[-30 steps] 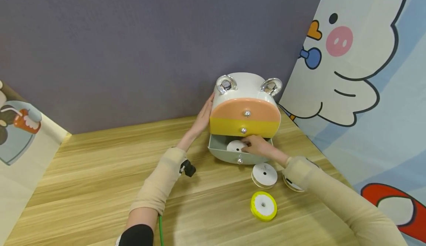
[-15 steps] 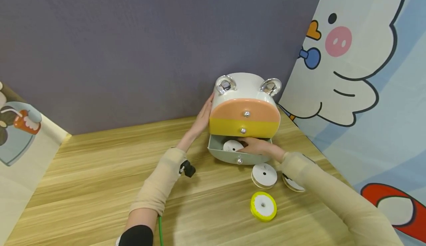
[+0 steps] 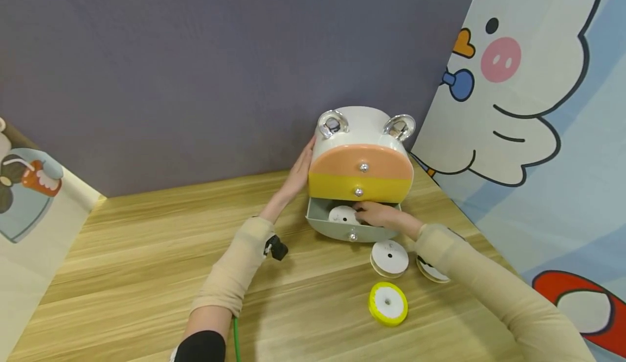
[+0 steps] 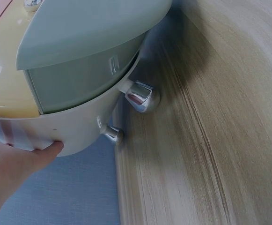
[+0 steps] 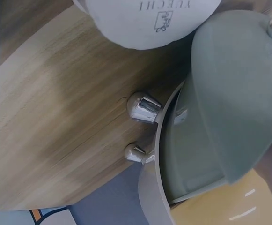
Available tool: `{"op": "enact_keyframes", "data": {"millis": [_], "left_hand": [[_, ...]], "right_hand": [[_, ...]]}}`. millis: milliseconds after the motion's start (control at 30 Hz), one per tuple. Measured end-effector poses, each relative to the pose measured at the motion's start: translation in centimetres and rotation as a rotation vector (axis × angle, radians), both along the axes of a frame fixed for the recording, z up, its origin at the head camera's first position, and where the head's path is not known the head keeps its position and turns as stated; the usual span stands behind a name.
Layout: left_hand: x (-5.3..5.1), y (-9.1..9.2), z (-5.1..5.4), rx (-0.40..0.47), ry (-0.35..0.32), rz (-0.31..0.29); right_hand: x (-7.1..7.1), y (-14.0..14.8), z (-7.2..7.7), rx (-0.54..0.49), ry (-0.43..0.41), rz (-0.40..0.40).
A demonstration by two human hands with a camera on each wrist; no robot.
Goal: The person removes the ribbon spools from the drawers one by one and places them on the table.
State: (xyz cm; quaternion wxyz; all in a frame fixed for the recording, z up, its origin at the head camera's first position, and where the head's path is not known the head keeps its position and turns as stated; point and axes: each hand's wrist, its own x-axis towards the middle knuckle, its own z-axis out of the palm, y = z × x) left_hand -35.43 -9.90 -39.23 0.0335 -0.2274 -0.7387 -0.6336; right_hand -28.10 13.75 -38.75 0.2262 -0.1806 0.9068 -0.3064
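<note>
A small cabinet with a white body (image 3: 363,123), peach and yellow drawers and silver ring ears stands against the wall. Its grey-green bottom drawer (image 3: 332,230) is pulled out, with a white ribbon spool (image 3: 342,214) lying inside. My left hand (image 3: 297,176) rests along the cabinet's left side; the left wrist view shows its thumb on the white shell. Inside the drawer is my right hand (image 3: 379,214), thumb and forefinger apart at the spool's right edge. Its other fingers are hidden. In the right wrist view, the drawer front (image 5: 238,89) mostly hides this hand.
In front of the drawer lie a white ribbon spool (image 3: 389,257) and a yellow-rimmed spool (image 3: 388,303). Another white spool (image 3: 434,273) is partly behind the right sleeve. A dark wall (image 3: 195,79) rises behind the wooden table (image 3: 146,253), and a cartoon panel (image 3: 518,133) borders the right.
The spool in the drawer has shifted left. My right hand moved left with it, then drew back slightly right, uncovering more of the spool. My left hand has stayed put.
</note>
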Motion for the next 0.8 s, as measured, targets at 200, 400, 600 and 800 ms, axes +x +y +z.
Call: {"op": "enact_keyframes", "data": {"millis": [200,400,600,800], "left_hand": [[-0.04,0.08,-0.01,0.017,-0.017,0.006],[-0.13,0.11,-0.09,0.016,-0.010,0.006],[0.07,0.09,0.04,0.008,-0.010,0.007],[-0.01,0.06,-0.02,0.009,-0.007,-0.003]], "right_hand": [[0.40,0.07,-0.04,-0.003,-0.037,-0.080],[0.43,0.13,-0.39,-0.007,-0.064,-0.135],[0.14,0.41,-0.52,-0.055,-0.116,-0.163],[-0.11,0.87,-0.31,-0.171,-0.188,-0.148]]}}
